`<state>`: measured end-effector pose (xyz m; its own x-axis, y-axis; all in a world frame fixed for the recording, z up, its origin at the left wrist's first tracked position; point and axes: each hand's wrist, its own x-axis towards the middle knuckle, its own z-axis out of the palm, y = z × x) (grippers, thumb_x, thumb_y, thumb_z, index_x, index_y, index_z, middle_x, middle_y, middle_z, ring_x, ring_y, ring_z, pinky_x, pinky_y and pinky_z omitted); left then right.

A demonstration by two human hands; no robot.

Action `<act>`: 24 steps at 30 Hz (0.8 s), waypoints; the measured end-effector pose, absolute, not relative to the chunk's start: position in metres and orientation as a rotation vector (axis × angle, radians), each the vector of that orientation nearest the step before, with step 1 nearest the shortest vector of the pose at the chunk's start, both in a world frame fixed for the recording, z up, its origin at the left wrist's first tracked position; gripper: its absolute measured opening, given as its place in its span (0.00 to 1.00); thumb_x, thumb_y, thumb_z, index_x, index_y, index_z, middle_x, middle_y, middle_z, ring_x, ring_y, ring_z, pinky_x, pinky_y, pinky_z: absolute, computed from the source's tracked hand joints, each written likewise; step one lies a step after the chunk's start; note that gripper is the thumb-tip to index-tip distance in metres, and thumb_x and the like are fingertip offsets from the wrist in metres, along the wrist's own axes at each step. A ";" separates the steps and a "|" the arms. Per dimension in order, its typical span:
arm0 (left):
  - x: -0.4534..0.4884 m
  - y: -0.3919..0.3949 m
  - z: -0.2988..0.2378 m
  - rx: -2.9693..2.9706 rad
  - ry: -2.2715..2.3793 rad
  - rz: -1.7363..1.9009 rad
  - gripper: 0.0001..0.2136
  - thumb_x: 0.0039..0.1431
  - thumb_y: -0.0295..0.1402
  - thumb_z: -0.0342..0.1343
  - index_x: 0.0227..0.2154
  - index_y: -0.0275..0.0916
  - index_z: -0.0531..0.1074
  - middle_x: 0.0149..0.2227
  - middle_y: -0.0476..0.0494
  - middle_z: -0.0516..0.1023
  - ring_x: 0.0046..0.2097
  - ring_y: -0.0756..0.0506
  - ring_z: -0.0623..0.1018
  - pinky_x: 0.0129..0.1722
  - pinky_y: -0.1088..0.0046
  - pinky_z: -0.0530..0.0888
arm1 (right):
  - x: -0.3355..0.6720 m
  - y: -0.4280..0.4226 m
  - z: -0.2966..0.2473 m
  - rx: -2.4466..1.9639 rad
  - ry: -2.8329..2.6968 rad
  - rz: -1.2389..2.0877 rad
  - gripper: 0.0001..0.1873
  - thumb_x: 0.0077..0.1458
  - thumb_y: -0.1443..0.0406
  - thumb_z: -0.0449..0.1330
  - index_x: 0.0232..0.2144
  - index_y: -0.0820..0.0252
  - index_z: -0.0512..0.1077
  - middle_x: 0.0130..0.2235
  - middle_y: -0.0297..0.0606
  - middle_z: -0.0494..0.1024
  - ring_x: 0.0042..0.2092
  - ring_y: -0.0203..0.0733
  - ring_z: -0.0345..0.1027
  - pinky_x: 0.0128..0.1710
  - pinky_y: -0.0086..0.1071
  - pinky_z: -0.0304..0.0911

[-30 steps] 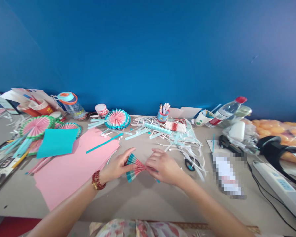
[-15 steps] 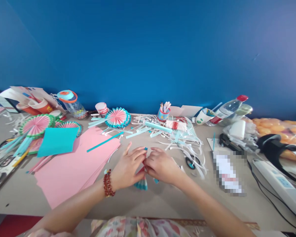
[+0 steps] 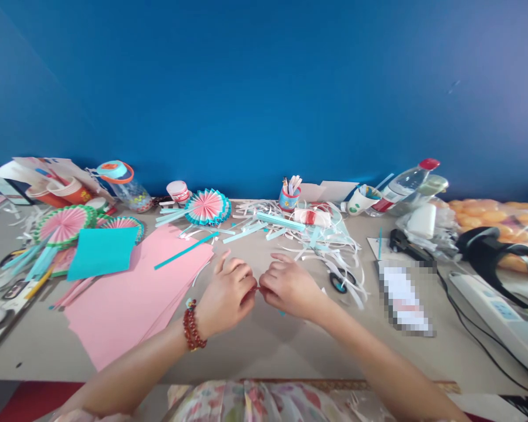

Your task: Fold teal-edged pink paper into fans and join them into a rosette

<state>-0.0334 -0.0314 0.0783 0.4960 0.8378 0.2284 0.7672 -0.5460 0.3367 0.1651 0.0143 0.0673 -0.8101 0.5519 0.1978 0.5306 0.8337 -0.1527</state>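
Note:
My left hand (image 3: 229,293), with a bead bracelet (image 3: 193,326) on the wrist, is closed, its index finger lifted. Close beside it, my right hand (image 3: 288,288) is closed with curled fingers. Between the fingertips shows only a sliver of pink pleated paper (image 3: 258,288); the hands hide the rest. To the left lie pink paper sheets (image 3: 127,305), with a teal strip (image 3: 187,251) across their upper part. Scissors (image 3: 339,282) lie right of my right hand, partly under paper strips.
Finished paper rosettes (image 3: 207,207) and a teal sheet (image 3: 101,253) lie left of centre. White paper scraps (image 3: 347,240) cover the back middle. A pen cup (image 3: 289,199), a bottle (image 3: 400,186) and a drinking bottle (image 3: 125,186) stand by the blue wall. A power strip (image 3: 501,310) lies right.
The pink and teal pleated fan that hung below my fingers is now almost wholly hidden in my hands. My left fingers have curled in more, and the fingertips of both hands face each other.

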 end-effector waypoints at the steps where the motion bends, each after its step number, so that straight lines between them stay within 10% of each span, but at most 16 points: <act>1: -0.034 -0.032 0.078 2.542 1.370 0.545 0.04 0.59 0.27 0.52 0.30 0.40 0.71 0.36 0.48 0.75 0.45 0.43 0.72 0.64 0.50 0.52 | 0.166 0.014 0.068 -0.824 -2.779 0.144 0.05 0.56 0.66 0.58 0.28 0.57 0.73 0.27 0.34 0.75 0.34 0.40 0.69 0.59 0.42 0.54; 13: -0.036 -0.028 0.078 2.368 1.287 0.370 0.06 0.62 0.35 0.54 0.31 0.40 0.71 0.31 0.49 0.78 0.35 0.45 0.76 0.37 0.69 0.68 | 0.167 0.017 0.092 -0.834 -2.882 0.326 0.08 0.60 0.65 0.57 0.31 0.58 0.74 0.30 0.36 0.79 0.37 0.42 0.71 0.58 0.43 0.51; 24: -0.032 -0.035 0.069 2.465 1.381 0.444 0.07 0.58 0.23 0.49 0.34 0.39 0.69 0.32 0.46 0.75 0.37 0.43 0.75 0.39 0.66 0.67 | 0.167 0.012 0.088 -0.794 -2.824 0.186 0.11 0.63 0.64 0.55 0.29 0.58 0.73 0.28 0.35 0.77 0.34 0.40 0.69 0.59 0.42 0.52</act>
<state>-0.0322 -0.0346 0.0690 0.4954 0.8592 0.1279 0.7730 -0.5032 0.3864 0.1666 0.0123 0.0883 -0.8350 0.5267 0.1592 0.5013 0.8475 -0.1744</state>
